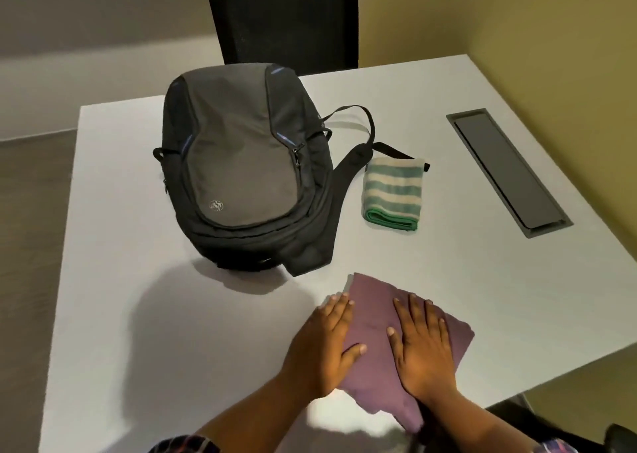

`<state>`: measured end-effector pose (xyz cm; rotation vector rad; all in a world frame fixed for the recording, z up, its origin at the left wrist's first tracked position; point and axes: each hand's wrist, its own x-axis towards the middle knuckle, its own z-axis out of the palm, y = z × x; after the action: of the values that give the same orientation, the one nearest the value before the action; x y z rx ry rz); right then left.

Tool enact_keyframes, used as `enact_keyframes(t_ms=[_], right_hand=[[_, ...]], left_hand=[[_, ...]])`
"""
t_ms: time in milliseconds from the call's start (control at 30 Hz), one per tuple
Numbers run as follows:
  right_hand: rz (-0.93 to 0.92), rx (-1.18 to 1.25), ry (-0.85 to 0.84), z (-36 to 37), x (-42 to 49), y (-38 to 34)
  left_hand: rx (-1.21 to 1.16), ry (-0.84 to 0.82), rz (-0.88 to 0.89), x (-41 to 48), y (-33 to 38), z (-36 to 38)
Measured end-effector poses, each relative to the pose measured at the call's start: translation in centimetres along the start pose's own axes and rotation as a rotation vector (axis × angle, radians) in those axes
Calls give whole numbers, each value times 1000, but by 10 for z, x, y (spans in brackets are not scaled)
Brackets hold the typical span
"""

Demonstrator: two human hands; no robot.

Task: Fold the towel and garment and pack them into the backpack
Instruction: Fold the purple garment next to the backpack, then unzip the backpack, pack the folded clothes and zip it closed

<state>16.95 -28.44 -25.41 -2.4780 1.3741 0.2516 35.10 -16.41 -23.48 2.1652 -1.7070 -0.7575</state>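
A purple garment (374, 318) lies folded into a compact rectangle near the table's front edge. My left hand (322, 345) presses flat on its left side, fingers straight. My right hand (422, 345) presses flat on its right half. A grey and black backpack (241, 166) lies front-up on the table behind them, its zippers shut as far as I can see. To its right a green and cream striped towel (393, 194) sits folded, lying partly on a backpack strap (358, 149).
The white table (138, 314) ends close on the left and front. A grey cable tray lid (510, 173) is set into the table at the right. A black chair back (282, 14) stands behind the table.
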Motion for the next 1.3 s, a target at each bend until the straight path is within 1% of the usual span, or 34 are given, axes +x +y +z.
enact_keyframes(t_ms=[200,367,534,667,801,934,1001,1068,1134,1168,1234,1301], right_hand=[[-40,-20,16,-14,58,21],[-85,-24,38,-30,102,38],[-119,-3,59,-40,140,55],[-136,9,66,-38,149,62],[-127,6,75,-39,150,61],[-127,-10,25,-41,145,63],[-127,-3,-3,-46,144,66],[-131,28,-20,-55,145,64],[-109,67,-27,-66,144,57],[-85,89,-14,-71,143,53],[-38,128,51,-80,136,39],[-30,142,117,-86,123,19]], left_hand=[[-39,14,-81,45,9,3],[1,56,-155,89,15,17],[10,93,-165,124,22,16],[-34,71,-192,131,25,14],[-9,18,-203,133,23,12],[-2,10,-226,116,22,-1],[52,71,-178,99,11,-13],[153,236,-130,79,-10,-32],[203,409,-136,60,-37,-56],[217,444,-163,53,-50,-68],[263,439,-251,38,-79,-95],[272,383,-337,26,-104,-118]])
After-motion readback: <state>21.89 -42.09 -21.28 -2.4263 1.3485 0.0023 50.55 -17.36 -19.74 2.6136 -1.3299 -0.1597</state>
